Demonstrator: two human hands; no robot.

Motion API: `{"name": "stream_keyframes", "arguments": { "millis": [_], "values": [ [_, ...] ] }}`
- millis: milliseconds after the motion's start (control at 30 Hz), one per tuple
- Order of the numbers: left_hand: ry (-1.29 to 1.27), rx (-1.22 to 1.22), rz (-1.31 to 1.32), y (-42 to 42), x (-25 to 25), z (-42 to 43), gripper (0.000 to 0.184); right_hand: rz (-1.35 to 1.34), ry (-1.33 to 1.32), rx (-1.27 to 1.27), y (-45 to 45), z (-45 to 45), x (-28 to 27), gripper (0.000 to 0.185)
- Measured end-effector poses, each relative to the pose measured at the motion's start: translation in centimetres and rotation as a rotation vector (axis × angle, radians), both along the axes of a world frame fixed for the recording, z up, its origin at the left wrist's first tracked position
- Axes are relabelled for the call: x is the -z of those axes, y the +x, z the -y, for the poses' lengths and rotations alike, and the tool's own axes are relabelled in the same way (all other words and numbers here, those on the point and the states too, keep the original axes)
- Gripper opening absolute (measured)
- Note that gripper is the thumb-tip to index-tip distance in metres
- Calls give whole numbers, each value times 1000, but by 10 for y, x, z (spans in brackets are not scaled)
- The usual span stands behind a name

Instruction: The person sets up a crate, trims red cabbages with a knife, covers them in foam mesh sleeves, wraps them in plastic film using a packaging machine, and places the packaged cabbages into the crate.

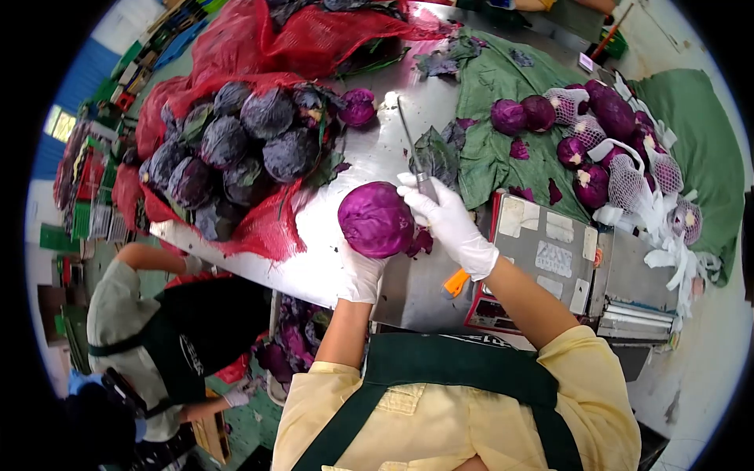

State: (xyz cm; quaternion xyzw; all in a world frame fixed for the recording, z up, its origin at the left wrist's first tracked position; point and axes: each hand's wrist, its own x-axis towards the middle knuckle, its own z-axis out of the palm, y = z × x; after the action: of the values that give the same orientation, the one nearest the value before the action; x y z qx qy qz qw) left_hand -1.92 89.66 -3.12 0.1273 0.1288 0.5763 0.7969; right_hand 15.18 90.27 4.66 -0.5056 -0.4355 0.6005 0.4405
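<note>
Your metal table [365, 161] stretches away in front of you. On its left an open red mesh sack [271, 235] spills dark, leafy cabbages [224, 143]; on its right a green cloth [493, 90] lies spread, with peeled purple heads [613, 110] on it, several in white netting. Beyond your left arm stands a person in a dark apron [181, 349]. A boxy metal machine [550, 247] sits just by your right forearm. Your purple cabbage [377, 220] is over the near edge of the table, resting in your gloved left hand [360, 275], which grips it from below, fingers mostly hidden. Your gloved right hand [448, 224], close beside it, has its fingers wrapped around the handle of a knife [408, 133], blade pointing away from you. An orange tool [455, 282] lies near your right wrist.
</note>
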Motion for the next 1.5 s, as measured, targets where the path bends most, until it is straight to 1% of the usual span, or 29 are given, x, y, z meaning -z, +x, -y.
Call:
{"name": "stream_keyframes", "arguments": {
  "millis": [67,133,167,200,233,300,333,367,400,467,500,567,600,633,667,733,767,800,867,900,933,1000,1033,1067,1133,1200,1267,1300,1500],
  "values": [
    [-396,-320,-337,0,-11,16,59,24,-52,-19,-9,6,21,31],
    [-420,-371,-394,-5,-16,31,38,-6,-95,-38,-17,9,51,31],
    [-397,-438,-516,-11,4,37,40,-29,-127,-37,-20,11,65,31],
    [-374,-504,-636,-14,6,42,43,-30,-137,-54,-23,14,70,31],
    [-429,-530,-657,-4,-9,54,48,-71,-182,-70,-26,16,75,31],
    [-412,-468,-771,-10,12,62,51,-111,-233,-99,-32,19,90,31],
    [-411,-458,-793,-7,13,68,55,-4,-117,-101,-32,20,101,32],
    [-408,-426,-950,-12,36,73,63,103,2,-103,-28,19,113,33],
    [-306,-395,-1392,-5,21,75,79,229,-15,-133,-22,16,97,35],
    [100,-445,-1805,-10,43,77,92,185,41,-33,-12,15,81,37],
    [159,-404,-1760,-9,35,75,94,135,28,27,-7,11,79,37],
    [151,-409,-1664,-6,42,72,93,114,2,51,7,13,44,38],
    [156,-405,-1576,-5,44,70,93,142,-24,7,16,14,30,35],
    [163,-390,-1585,-7,43,69,93,172,-50,-38,25,15,16,32],
    [201,-376,-1638,-11,41,68,94,178,-51,-33,28,17,22,32],
    [225,-341,-1669,-12,37,65,97,112,30,38,31,22,34,21],
    [230,-336,-1665,-10,35,64,97,77,-37,-9,36,27,36,16],
    [197,-328,-1647,-7,29,64,99,229,-94,-130,38,29,24,22],
    [173,-314,-1629,-5,28,63,101,610,266,-205,39,36,46,26],
    [153,-323,-1564,-5,33,62,103,807,175,-312,41,35,45,33],
    [130,-331,-1498,-5,37,63,105,806,170,-307,40,34,47,33],
    [152,-325,-1525,-8,43,63,105,827,239,-440,38,31,52,38],
    [173,-326,-1551,-10,45,63,105,748,424,-367,34,31,62,45],
    [171,-326,-1551,-10,47,64,105,747,423,-368,36,31,65,45],
    [125,-295,-1317,-9,45,64,104,1049,345,-531,30,29,47,51],
    [129,-293,-1342,-10,39,63,102,1090,408,-538,27,26,52,53],
    [134,-293,-1364,-10,39,61,101,1106,620,-522,25,24,58,55],
    [138,-291,-1360,-11,39,60,100,1169,593,-566,22,22,55,53],
    [164,-276,-1410,-15,44,54,99,1189,646,-582,20,10,62,51]
  ]
}}
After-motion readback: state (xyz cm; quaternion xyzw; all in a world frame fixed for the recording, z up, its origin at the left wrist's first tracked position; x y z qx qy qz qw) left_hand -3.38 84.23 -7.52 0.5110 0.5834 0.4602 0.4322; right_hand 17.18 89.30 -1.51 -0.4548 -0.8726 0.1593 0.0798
